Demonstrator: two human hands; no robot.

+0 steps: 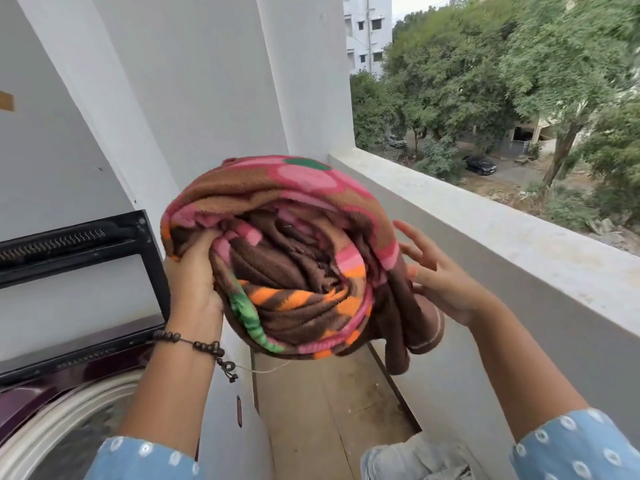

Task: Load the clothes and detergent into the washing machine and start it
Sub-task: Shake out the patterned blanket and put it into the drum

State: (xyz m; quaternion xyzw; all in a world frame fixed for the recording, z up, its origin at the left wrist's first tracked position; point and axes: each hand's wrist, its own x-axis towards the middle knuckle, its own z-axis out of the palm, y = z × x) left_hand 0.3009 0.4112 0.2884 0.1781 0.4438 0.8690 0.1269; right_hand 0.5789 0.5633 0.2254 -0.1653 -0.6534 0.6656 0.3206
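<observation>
One big rolled-up blanket [294, 258] is held up in the air, in front of the person and above the balcony floor [329, 403]. It is brown with pink, orange and green patches. One loose brown corner hangs down on its right side.

The left hand [195, 282] is up against the left side of the roll. Its grip is closed on the blanket, with the fingers pushed into the pink folds and the palm under the edge. The left arm reaches up from below. It has one dark bead bracelet [194, 344] on the wrist.

The right hand [436, 275] is just beside the right side of the roll. Its grip is open, with the fingers spread out and straight. The fingertips are at the cloth, but it cannot be told if they touch it. Both arms wear blue sleeves with white dots.

One washing machine [45, 403] stands at the lower left, under the left arm. Its dark lid [79, 268] is standing open against the white wall, and the round tub shows below.

One grey low wall [502, 237] runs along the right side. Past it are green trees, two parked cars and one white building.
</observation>
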